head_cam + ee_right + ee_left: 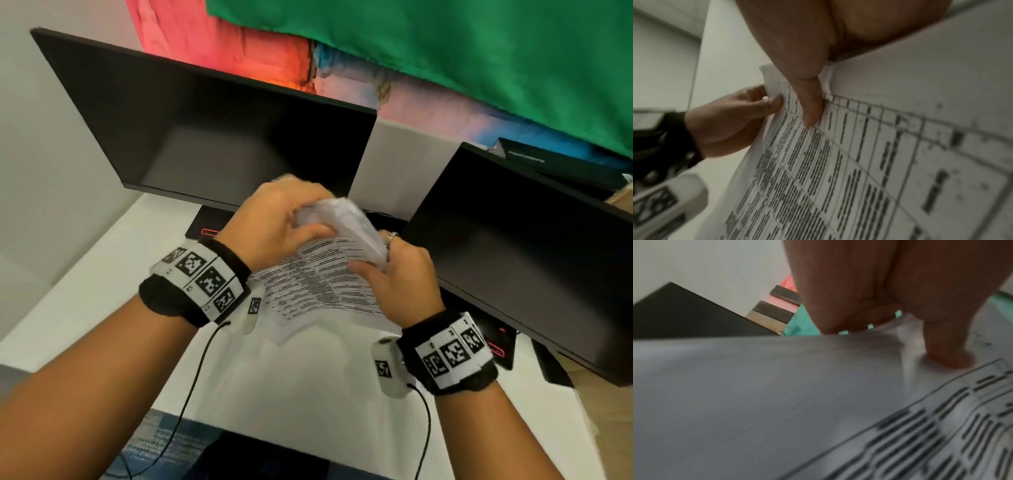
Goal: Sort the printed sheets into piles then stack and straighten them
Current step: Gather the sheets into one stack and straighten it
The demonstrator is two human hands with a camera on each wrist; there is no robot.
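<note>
A bundle of printed sheets (322,277) with black table text hangs above the white desk (301,387), held at its far edge by both hands. My left hand (274,222) pinches the top left corner, its thumb on the printed face. My right hand (394,270) grips the top right part, where a blurred sheet (346,226) curls up between the hands. In the right wrist view my right thumb (809,104) presses on the printed sheets (838,170) and the left hand (748,107) pinches the corner. In the left wrist view the left thumb (949,350) lies on the sheets (777,402).
Two dark monitors stand behind the hands, a large one (219,126) at left and another (534,246) at right, close to my right hand. A black monitor base (205,229) sits on the desk. Cables (191,394) hang from both wristbands.
</note>
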